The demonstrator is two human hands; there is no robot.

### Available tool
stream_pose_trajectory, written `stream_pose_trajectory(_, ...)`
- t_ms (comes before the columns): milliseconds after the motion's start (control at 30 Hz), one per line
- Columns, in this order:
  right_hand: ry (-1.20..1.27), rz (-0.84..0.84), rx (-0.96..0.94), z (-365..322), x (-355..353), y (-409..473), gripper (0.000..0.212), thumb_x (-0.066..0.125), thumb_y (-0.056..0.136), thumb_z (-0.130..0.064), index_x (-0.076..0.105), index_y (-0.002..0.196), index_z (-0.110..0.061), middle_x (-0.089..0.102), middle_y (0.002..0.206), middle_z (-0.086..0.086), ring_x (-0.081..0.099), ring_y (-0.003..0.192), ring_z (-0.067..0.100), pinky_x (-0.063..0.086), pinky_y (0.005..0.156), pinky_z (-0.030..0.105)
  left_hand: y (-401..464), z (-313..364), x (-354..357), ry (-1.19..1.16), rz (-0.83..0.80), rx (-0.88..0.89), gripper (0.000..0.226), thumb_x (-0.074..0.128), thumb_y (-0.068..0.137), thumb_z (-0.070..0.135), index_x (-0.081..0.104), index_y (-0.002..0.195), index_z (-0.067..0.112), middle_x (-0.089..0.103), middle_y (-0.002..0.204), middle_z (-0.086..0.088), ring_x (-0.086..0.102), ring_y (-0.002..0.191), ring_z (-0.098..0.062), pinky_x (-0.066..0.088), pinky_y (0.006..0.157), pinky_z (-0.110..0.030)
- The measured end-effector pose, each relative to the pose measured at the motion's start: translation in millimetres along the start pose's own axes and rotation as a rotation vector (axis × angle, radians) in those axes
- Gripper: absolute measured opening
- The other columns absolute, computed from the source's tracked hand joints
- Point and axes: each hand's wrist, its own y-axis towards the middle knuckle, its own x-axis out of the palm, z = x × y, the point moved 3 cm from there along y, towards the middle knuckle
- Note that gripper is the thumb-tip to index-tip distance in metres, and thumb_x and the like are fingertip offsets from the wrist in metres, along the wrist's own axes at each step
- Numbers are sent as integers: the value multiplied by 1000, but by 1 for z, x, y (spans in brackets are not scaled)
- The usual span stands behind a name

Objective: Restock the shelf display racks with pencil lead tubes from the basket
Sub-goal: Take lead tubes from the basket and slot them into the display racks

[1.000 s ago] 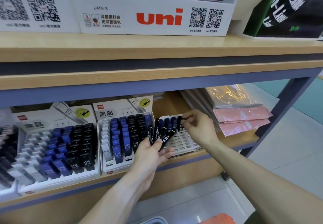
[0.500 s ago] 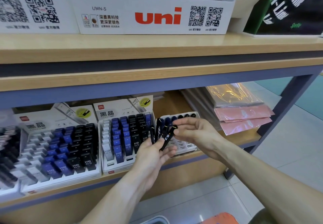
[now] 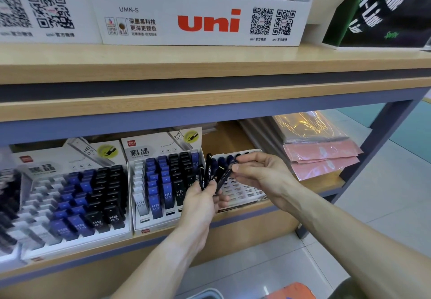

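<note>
Pencil lead tubes (image 3: 211, 174) fanned upright in left hand (image 3: 202, 202), fingers curled round lower ends, in front of lower shelf. Right hand (image 3: 258, 170) pinches top of rightmost tube. Behind hands, white rack (image 3: 240, 190): few dark tubes along back row, front slots bare. Middle rack (image 3: 163, 179) holds white, blue, black tubes marked HB 0.5. Left rack (image 3: 70, 203) blurred, far edge cut off.

left hand (image 3: 200, 202) grips fanned bunch of dark lead tubes (image 3: 211, 174), right hand (image 3: 258, 171) pinches one tube's top end; white rack (image 3: 242, 190) behind mostly bare, few tubes in back row; fuller racks (image 3: 163, 179) to its left
</note>
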Motion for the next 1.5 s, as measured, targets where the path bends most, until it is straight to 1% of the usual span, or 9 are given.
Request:
stream_pose_trajectory(133,21,183,-61,-9,-19,8,30,84,78,-2,68,103,-1,77,92,17,77,87,27,62,80,32,3,-3,-2,53,26,-23,17,44,108,8,58,100,6,55,82,-9,60,68,-20,54,65,-29)
stream_pose_trajectory(233,-351,449,-214,-7,-39,17,20,87,78,-13,71,91,-16,76,82,2,75,77,17,60,75,31,2,-7,-2,104,4,-42,15,44,108,9,56,102,3,55,82,-9,60,67,-18,53,65,-28)
stream_pose_trajectory(300,-545,528,-305,-3,-43,23,18,86,79,-17,69,84,-22,73,78,-6,70,75,9,57,73,26,1,-9,0,121,-17,-44,14,45,108,10,55,106,1,55,83,-10,60,65,-16,53,62,-27)
stream_pose_trajectory(500,-717,533,-409,10,-42,39,16,82,81,-15,67,86,-20,70,76,-10,67,73,4,55,71,24,-2,-9,0,116,-23,-41,12,48,107,8,56,99,3,55,81,-8,60,70,-21,53,69,-33)
stream_pose_trajectory(633,-761,498,-424,17,-39,42,14,81,82,-16,69,87,-19,70,78,-11,67,73,3,54,71,21,-3,-7,-1,118,-33,-39,11,47,107,8,55,103,1,54,81,-7,60,69,-19,55,66,-30)
stream_pose_trajectory(1033,-813,510,-470,19,-32,45,12,80,83,-17,69,89,-18,71,80,-8,68,74,10,58,77,35,0,-10,-1,114,-9,-66,14,49,107,10,57,97,3,59,67,-3,61,71,-23,53,72,-35)
stream_pose_trajectory(1200,-821,504,-458,20,-29,46,13,81,82,-18,69,86,-21,71,77,-9,68,74,12,58,77,37,-2,-8,-1,109,-10,-65,13,48,107,9,56,98,3,57,74,-6,61,69,-21,53,70,-33)
stream_pose_trajectory(1333,-823,483,-451,19,-28,46,17,83,80,-19,67,82,-24,69,74,-12,67,72,7,58,75,32,-3,-7,-1,111,-13,-65,14,48,107,9,55,96,4,56,78,-8,61,68,-21,53,71,-33)
stream_pose_trajectory(1500,-759,489,-413,17,-32,48,17,84,79,-17,69,82,-23,68,73,-14,65,71,-1,51,68,17,-4,-6,-1,104,-19,-69,17,48,107,8,55,91,4,59,69,-6,60,68,-22,53,70,-34)
